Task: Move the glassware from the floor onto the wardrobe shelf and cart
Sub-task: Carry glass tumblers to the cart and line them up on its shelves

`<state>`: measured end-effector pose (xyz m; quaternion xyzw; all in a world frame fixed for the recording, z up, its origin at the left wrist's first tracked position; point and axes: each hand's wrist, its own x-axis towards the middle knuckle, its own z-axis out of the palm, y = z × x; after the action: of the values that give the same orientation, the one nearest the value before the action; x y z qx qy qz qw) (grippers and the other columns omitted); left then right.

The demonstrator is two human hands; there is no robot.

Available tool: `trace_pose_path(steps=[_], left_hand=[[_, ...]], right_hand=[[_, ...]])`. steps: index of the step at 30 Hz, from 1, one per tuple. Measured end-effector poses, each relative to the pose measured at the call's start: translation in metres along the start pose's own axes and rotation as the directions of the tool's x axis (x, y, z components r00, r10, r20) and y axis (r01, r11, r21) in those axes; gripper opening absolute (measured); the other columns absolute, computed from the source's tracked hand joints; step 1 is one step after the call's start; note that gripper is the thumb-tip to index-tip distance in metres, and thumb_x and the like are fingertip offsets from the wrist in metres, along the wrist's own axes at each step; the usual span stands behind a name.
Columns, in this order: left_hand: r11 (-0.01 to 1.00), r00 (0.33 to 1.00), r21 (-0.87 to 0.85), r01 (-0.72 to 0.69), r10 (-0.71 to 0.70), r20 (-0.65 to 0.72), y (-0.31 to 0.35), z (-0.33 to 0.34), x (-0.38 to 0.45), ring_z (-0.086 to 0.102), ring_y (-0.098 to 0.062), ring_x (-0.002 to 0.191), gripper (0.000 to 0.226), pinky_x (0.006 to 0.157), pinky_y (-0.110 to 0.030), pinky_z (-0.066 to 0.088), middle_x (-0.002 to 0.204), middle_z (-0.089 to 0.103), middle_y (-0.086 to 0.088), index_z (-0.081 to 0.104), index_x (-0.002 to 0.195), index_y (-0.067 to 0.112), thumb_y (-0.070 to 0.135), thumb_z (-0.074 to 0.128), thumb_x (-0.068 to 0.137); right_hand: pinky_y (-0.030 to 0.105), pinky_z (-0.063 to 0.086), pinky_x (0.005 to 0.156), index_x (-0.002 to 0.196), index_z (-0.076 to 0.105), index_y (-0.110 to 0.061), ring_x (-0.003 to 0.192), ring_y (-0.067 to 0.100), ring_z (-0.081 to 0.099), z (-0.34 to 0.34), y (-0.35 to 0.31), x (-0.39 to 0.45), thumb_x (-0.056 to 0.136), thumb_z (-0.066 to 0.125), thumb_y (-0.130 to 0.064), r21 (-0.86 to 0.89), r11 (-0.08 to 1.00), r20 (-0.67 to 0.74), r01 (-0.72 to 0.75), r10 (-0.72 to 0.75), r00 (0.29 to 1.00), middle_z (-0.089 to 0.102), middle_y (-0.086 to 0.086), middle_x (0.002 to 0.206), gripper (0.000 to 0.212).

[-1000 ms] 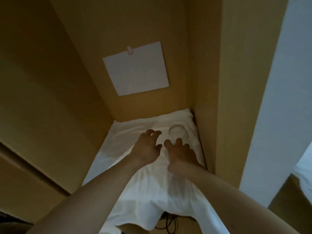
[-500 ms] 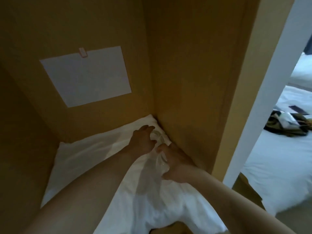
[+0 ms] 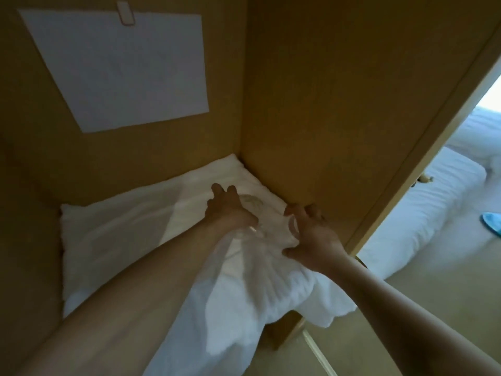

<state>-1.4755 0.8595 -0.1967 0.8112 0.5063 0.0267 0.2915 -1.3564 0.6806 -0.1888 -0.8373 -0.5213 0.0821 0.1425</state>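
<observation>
Since a moment ago the right hand (image 3: 314, 240) has drawn back from the corner with a clear drinking glass (image 3: 294, 226), its grip curled round it, thumb hooked beneath. The left hand (image 3: 230, 207) lies fingers loosely spread on the white crumpled cloth (image 3: 135, 226) covering the tan wooden wardrobe shelf (image 3: 282, 335), touching a second clear glass (image 3: 252, 206) at its two o'clock. A white paper sheet (image 3: 122, 69) hangs at eleven o'clock.
</observation>
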Motion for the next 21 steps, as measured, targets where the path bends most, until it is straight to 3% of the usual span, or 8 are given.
trace_pose_path(steps=[4,6,8,11,14,18,21], left_hand=[[0.998,0.990,-0.007,0.058,-0.057,0.128,-0.036,0.010,-0.015,0.056,-0.027,0.120,0.122,0.081,-0.032,0.058,0.139,0.047,-0.010,0.025,0.152,0.014,0.031,0.094,0.053],[0.996,0.994,-0.054,0.076,-0.072,0.079,-0.048,0.027,-0.027,0.059,-0.028,0.117,0.122,0.087,-0.036,0.058,0.132,0.054,-0.009,0.020,0.152,0.015,0.031,0.091,0.054],[0.993,0.997,-0.093,0.072,-0.073,-0.003,-0.054,0.037,-0.038,0.059,-0.028,0.115,0.108,0.092,-0.035,0.054,0.125,0.056,-0.007,0.028,0.143,0.016,0.035,0.086,0.054],[0.988,0.994,-0.144,0.064,-0.075,-0.077,-0.056,0.041,-0.057,0.061,-0.026,0.109,0.093,0.081,-0.027,0.048,0.119,0.058,-0.005,0.033,0.130,0.018,0.038,0.086,0.056],[0.977,0.989,-0.212,0.036,-0.066,-0.136,-0.058,0.049,-0.082,0.061,-0.025,0.104,0.096,0.075,-0.027,0.045,0.115,0.059,-0.003,0.034,0.130,0.018,0.038,0.089,0.053],[0.948,0.975,-0.316,-0.025,-0.046,-0.216,-0.052,0.067,-0.126,0.060,-0.024,0.105,0.110,0.084,-0.032,0.053,0.120,0.059,-0.002,0.032,0.139,0.020,0.037,0.092,0.047],[0.942,0.965,-0.326,-0.076,-0.013,-0.261,-0.038,0.081,-0.161,0.061,-0.022,0.103,0.107,0.085,-0.034,0.054,0.119,0.060,0.000,0.035,0.137,0.021,0.035,0.091,0.047]], right_hand=[[0.029,0.046,0.067,0.129,0.035,-0.036,0.103,0.025,0.050,0.002,-0.010,-0.005,0.068,0.086,-0.028,-0.018,0.999,-0.046,-0.049,0.048,0.998,0.036,-0.001,0.127,0.079],[0.027,0.045,0.065,0.129,0.034,-0.036,0.103,0.026,0.052,0.006,-0.013,-0.013,0.069,0.085,-0.029,-0.041,0.997,-0.068,-0.069,0.066,0.995,0.036,-0.001,0.128,0.079],[0.028,0.044,0.067,0.131,0.034,-0.034,0.104,0.027,0.051,0.011,-0.016,-0.024,0.072,0.083,-0.030,-0.068,0.994,-0.103,-0.082,0.075,0.992,0.036,0.000,0.129,0.077],[0.032,0.050,0.079,0.134,0.032,-0.030,0.107,0.028,0.049,0.015,-0.015,-0.046,0.076,0.080,-0.035,-0.068,0.993,-0.150,-0.100,0.089,0.985,0.034,0.003,0.130,0.075],[0.033,0.051,0.083,0.136,0.035,-0.026,0.103,0.026,0.051,0.025,-0.001,-0.074,0.077,0.079,-0.039,-0.052,0.991,-0.159,-0.125,0.115,0.981,0.033,0.003,0.126,0.075],[0.028,0.045,0.076,0.134,0.040,-0.019,0.103,0.025,0.050,0.041,0.026,-0.113,0.072,0.084,-0.039,0.163,0.934,-0.039,-0.318,0.328,0.944,0.032,0.007,0.131,0.079],[0.028,0.045,0.073,0.135,0.042,-0.018,0.093,0.021,0.044,0.045,0.046,-0.145,0.069,0.086,-0.037,0.252,0.894,0.007,-0.370,0.381,0.924,0.032,0.007,0.134,0.081]])
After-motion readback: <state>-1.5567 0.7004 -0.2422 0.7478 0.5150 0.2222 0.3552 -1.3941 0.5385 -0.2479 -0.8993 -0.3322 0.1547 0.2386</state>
